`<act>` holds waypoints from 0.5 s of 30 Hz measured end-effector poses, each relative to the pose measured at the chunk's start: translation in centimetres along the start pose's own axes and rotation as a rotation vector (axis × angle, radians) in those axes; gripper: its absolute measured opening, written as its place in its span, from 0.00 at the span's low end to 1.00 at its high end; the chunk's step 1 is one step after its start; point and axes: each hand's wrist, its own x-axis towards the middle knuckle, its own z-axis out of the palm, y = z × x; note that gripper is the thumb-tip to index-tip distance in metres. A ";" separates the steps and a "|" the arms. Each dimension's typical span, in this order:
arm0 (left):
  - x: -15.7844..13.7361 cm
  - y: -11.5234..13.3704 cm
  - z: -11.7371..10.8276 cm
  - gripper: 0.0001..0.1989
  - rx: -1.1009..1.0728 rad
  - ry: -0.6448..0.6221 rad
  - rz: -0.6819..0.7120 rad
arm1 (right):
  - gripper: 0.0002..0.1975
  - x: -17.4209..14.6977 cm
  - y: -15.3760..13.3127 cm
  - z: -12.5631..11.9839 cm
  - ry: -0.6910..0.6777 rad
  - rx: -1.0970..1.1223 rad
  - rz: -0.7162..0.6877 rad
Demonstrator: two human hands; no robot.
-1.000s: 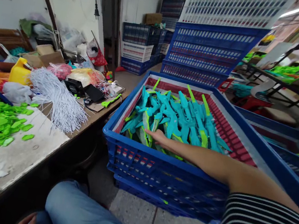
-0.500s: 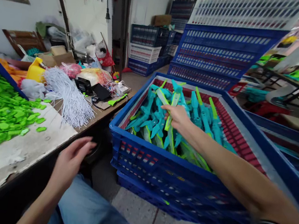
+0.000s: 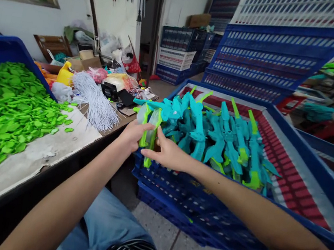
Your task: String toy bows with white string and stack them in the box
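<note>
Our left hand [image 3: 131, 135] joins our right hand [image 3: 168, 154]. Both (grips closed) hold teal-and-green pieces [image 3: 156, 117]: two-handed work now.

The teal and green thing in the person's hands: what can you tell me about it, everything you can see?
The teal and green thing looks like moulded plastic. A long, irregular teal section lies roughly level on top; lime-green strips with cloudy, see-through panels hang below. The left hand and right hand grip its green part, over the near left corner of a blue crate. I can't tell whether it is one piece or two, or touches the teal pieces behind.
</note>
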 end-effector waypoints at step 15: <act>-21.8 -1.4 -22.9 0.39 0.336 0.324 0.035 | 0.34 4.7 -1.8 -3.1 0.068 -0.753 -0.755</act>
